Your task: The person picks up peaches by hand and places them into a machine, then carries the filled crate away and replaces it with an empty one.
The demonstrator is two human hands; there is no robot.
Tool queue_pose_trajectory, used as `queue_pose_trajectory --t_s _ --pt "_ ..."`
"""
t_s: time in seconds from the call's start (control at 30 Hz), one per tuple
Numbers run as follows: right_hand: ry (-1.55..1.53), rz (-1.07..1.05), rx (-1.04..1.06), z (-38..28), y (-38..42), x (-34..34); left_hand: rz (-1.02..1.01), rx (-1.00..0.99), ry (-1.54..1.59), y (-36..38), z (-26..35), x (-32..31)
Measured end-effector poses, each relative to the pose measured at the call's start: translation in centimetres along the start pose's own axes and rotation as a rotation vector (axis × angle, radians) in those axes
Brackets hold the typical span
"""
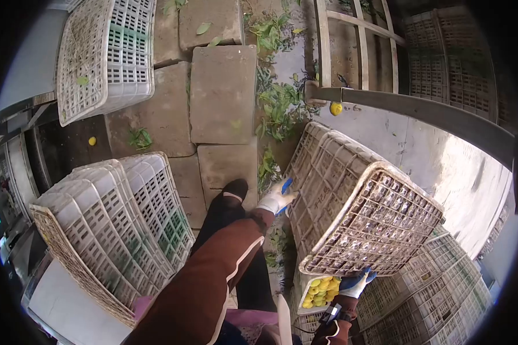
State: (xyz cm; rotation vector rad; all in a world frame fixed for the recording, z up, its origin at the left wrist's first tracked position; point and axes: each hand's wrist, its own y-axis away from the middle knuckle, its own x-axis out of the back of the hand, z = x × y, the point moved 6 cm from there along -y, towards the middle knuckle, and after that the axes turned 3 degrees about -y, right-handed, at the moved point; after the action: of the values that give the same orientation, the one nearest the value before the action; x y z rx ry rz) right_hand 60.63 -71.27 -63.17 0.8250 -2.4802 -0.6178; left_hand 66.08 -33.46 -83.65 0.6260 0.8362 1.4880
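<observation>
A dirty white plastic crate (351,201), tilted with its gridded face towards me, is between my two hands. My left hand (277,197), in a white and blue glove, holds its left side, fingers curled at the edge. At the crate's lower edge is my right hand (358,283), gloved in the same colours, gripping the rim; part of its fingers is hidden. Just beneath, a white crate (301,306) holds several yellow fruits (321,292), partly covered by the tilted crate.
Stacked crates stand at the left (115,218), upper left (106,57) and lower right (429,287). A metal frame (414,103) crosses the upper right. Leaves (279,109) and a loose yellow fruit (335,108) lie on the ground; another fruit (92,141) is at left.
</observation>
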Motion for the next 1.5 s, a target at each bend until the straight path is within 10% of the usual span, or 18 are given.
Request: queue_pose_trajectory --t_s 0.1,0.5,0.83,1.27,1.5 --pt "0.163 -0.026 0.049 -0.8 -2.4 2.2 -0.139 0.049 0.349 -5.9 -1.5 -2.5" --pt "0.098 0.004 0.015 -0.5 -5.7 3.0 -0.002 0.067 -0.109 -13.7 -5.7 -7.3" --pt "0.172 -0.04 0.056 -0.8 -5.8 2.4 -0.307 0.209 0.046 -14.5 -3.8 -7.9" --pt "0.085 -0.108 -0.127 -1.5 -1.4 6.7 0.325 -0.005 -0.297 -0.9 2.6 -6.2" --pt "-0.045 -0.106 -0.155 -0.3 1.2 8.0 0.292 0.014 -0.23 3.0 7.2 -4.3"
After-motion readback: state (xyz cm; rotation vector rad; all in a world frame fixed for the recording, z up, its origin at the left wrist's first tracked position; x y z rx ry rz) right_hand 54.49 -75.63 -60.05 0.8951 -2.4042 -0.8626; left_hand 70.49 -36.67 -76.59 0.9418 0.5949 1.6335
